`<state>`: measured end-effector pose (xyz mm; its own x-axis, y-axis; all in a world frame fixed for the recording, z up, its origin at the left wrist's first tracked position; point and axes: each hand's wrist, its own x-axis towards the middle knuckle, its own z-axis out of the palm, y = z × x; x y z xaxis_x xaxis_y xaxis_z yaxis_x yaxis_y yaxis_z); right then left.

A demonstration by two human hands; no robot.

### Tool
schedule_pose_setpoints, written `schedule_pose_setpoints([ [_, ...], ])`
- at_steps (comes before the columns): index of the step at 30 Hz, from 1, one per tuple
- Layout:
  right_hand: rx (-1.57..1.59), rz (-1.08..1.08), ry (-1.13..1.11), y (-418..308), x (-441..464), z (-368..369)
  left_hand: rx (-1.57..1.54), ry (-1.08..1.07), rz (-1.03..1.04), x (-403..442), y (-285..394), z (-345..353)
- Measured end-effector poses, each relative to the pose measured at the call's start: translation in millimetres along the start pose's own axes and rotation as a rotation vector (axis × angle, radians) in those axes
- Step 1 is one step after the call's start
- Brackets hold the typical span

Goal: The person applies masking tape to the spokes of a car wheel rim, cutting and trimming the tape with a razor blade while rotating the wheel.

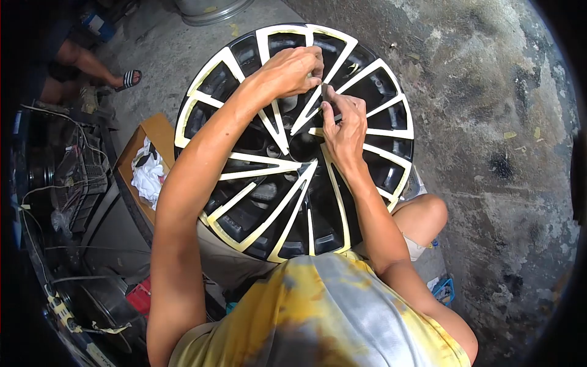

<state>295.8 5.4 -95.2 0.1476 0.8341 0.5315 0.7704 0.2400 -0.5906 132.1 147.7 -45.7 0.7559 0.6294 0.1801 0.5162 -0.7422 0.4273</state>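
A black wheel rim [264, 191] with pale yellow-white strips [278, 165] along its spokes and edge lies in front of me. My left hand [295, 70] is over the upper part of the rim, its fingers curled close to a spoke; whatever they hold, if anything, is hidden. Just to the right and lower, my right hand [346, 125] has its thumb and index finger pinched on a small dark piece [325, 93] against the same spoke. The fingertips of both hands are close together.
A cardboard box [160, 136] with white cloth [147, 174] stands left of the rim. Another person's sandaled foot [129, 79] shows at the upper left. Part of another rim [211, 13] is at the top. Cables and a wire basket are on the left; rough concrete lies right.
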Motion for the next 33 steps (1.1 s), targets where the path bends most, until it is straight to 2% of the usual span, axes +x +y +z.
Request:
schedule_pose_setpoints([
  [10, 0.132, 0.056, -0.002, 3, -9, -3, -0.007, 0.105, -0.015, -20, 16, -6],
  [14, 0.079, -0.031, 0.018, 2, -15, 0, -0.018, 0.146, -0.023, -22, 14, 0],
  [20, 0.064, 0.027, -0.023, -4, -15, 10, -0.008, 0.235, 0.033, -26, 11, 7],
  [26, 0.211, 0.133, -0.038, -6, -29, 0, -0.046, 0.275, 0.013, -35, 10, 11],
  [33, 0.149, 0.094, -0.105, -6, -33, 11, -0.075, 0.299, -0.013, -41, 11, 14],
])
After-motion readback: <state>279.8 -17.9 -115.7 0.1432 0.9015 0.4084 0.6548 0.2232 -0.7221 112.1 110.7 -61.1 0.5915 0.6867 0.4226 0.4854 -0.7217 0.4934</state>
